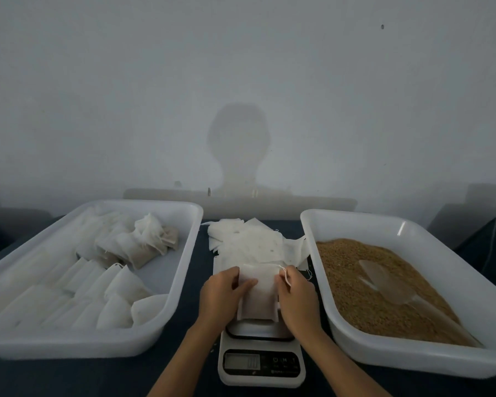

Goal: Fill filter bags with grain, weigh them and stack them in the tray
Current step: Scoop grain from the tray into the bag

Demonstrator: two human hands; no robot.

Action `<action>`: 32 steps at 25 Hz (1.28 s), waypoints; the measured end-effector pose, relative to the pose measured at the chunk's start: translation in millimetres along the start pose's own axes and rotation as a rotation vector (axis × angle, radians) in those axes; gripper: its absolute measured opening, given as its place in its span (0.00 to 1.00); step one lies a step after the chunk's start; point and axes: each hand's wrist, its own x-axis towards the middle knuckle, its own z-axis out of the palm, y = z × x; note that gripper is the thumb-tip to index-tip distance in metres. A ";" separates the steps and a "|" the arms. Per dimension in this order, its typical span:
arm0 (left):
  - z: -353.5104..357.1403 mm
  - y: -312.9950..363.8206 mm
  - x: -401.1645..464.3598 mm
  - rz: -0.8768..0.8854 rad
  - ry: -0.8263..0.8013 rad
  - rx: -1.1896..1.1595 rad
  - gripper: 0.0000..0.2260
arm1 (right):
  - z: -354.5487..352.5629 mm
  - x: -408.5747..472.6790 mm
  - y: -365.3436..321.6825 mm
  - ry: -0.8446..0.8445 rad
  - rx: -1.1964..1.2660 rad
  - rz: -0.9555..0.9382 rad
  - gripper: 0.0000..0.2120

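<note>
Head view showed the weighing step, I judged: a filter bag [257, 293] lay on the platform of the scale [260, 355], in the middle of the dark table, between the two white trays. The left hand [222, 296] held the bag at its left edge, with the thumb curled over the top of it. The right hand [295, 296] pinched the right edge near the top, where a thin white drawstring [284, 275] hung loose. Both grips were narrow and closed on the bag.

The bag was white and rectangular, and its lower part looked slightly darker and fuller, so it probably held grain already. The scale display [242, 361] was too dim to read.

The next move, in my opinion, called for releasing the bag so that the scale could settle, then closing the string and carrying it to the left tray [181, 282], where other filled bags [121, 296] stood in rows. The right tray [413, 359] held grain [352, 270] with a clear scoop [390, 282] on it. Empty bags [252, 239] lay piled behind the scale.
</note>
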 end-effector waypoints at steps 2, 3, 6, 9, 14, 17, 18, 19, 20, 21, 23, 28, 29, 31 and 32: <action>3.1 -4.3 0.0 -0.002 -0.056 -0.031 0.10 | 2.9 0.4 6.7 -0.033 0.037 0.016 0.07; 3.9 -5.4 -0.4 -0.007 -0.075 -0.082 0.08 | 3.9 0.5 8.6 -0.053 0.073 0.019 0.05; 3.0 -9.6 -3.3 -0.058 -0.065 -0.311 0.11 | 4.8 -1.3 9.8 -0.068 0.192 0.000 0.04; -2.3 -18.9 -6.3 -0.079 0.053 -0.459 0.10 | 2.6 -1.7 11.8 -0.020 0.267 -0.013 0.06; -14.2 -32.4 -7.7 -0.113 0.264 -0.513 0.05 | -0.8 -18.2 28.7 0.064 0.331 -0.052 0.11; -11.8 -34.4 -9.4 -0.130 0.236 -0.482 0.05 | -2.0 -24.7 40.1 0.069 0.345 -0.047 0.12; -10.5 -35.0 -10.0 -0.134 0.213 -0.455 0.05 | -2.8 -24.3 42.5 0.060 0.341 -0.052 0.12; -9.7 -35.9 -10.4 -0.136 0.203 -0.437 0.05 | -3.4 -23.8 44.1 0.051 0.335 -0.060 0.11; -9.2 -37.1 -10.4 -0.138 0.205 -0.436 0.05 | -3.9 -23.3 45.1 0.045 0.333 -0.065 0.12; -9.0 -38.2 -10.4 -0.142 0.214 -0.448 0.05 | -4.1 -23.1 46.0 0.044 0.336 -0.067 0.12; -9.1 -39.8 -9.8 -0.152 0.229 -0.481 0.05 | -4.2 -22.9 47.6 0.049 0.344 -0.071 0.12; -7.9 -41.5 -10.0 -0.152 0.207 -0.450 0.06 | -4.5 -22.4 46.9 0.041 0.350 -0.081 0.12; -7.8 -41.4 -10.6 -0.146 0.200 -0.444 0.06 | -4.5 -23.0 46.3 0.040 0.352 -0.079 0.12; -7.5 -41.3 -10.7 -0.139 0.188 -0.435 0.07 | -5.1 -23.0 46.2 0.033 0.363 -0.066 0.12; -6.8 -40.9 -11.1 -0.141 0.180 -0.425 0.07 | -5.6 -22.7 46.0 0.026 0.372 -0.058 0.12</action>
